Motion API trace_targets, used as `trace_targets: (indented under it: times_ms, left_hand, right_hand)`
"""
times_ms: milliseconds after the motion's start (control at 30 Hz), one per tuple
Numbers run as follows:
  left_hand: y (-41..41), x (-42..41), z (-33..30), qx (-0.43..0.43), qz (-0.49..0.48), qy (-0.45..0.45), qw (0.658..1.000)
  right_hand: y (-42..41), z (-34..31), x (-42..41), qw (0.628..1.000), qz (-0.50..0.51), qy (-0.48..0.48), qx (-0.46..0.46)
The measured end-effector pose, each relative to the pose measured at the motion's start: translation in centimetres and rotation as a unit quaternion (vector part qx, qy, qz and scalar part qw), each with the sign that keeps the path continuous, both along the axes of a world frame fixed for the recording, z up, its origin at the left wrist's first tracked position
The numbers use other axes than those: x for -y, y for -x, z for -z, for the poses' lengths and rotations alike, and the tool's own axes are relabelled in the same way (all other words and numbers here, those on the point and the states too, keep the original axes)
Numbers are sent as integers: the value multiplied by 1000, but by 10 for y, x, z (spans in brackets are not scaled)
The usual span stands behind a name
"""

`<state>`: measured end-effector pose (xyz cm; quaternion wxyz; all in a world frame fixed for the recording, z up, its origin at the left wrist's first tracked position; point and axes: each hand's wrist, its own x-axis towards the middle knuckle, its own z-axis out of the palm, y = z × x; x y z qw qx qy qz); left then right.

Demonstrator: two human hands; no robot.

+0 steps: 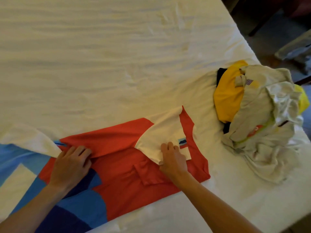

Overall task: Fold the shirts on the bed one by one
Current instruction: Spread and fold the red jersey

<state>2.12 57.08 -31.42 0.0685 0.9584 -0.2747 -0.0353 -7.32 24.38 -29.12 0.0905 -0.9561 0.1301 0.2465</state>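
A white-sheeted bed [101, 56] fills the view, with dim dark floor [262, 21] beyond.

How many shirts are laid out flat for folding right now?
1: the red shirt under the left hand and right hand. The pile at the right holds more, count hidden.
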Motion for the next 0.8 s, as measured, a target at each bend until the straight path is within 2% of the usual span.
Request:
trace_targets:
  times_ms: [100,200,333,400,533,633,800]
  left_hand:
    - [1,-4,-3,-7,-19,-29,999]
    - [-4,-11,-14,-22,-29,-62,997]
    - [-16,-30,-28,-57,-34,-111,992]
    - [-23,-39,-33,-64,-32,-141,987]
    - [-41,-67,-41,-23,-25,-198,980]
    - [-53,-91,-50,4,-15,-240,971]
    - [-48,-143,-61,5,-37,-286,958]
  right_hand:
    - [3,-1,-1,999,6,24,-25]
    - [1,-8,-15,998,-12,54,30]
    - [-18,-8,-64,980,-118,-30,157]
    - [-35,-4,-98,970,-171,-55,166]
    - [-71,11,-159,958,-236,-71,147]
    - [-88,21,-181,961,-234,-62,134]
    - [-86,22,-190,967,-191,-75,148]
